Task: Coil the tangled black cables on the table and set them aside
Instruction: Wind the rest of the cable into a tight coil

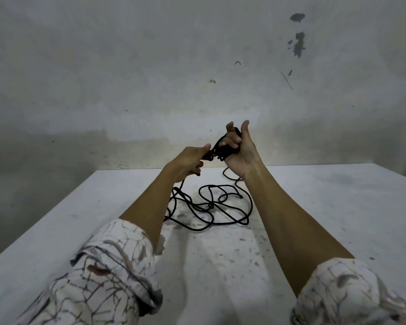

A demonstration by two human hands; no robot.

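Observation:
A black cable lies in loose tangled loops (211,207) on the white table (326,207). Both hands are raised above it, near the table's far edge. My right hand (240,148) holds a small wound bundle of the cable (223,148), fingers curled round it and thumb up. My left hand (190,163) pinches a strand right beside that bundle. Two strands hang from the hands down to the tangle on the table. Part of the bundle is hidden behind the right fingers.
The table top is stained and speckled, and its far edge (314,164) meets a grey scuffed wall (197,66). The left edge of the table (45,216) runs diagonally toward me. Patterned rolled sleeves cover both upper forearms.

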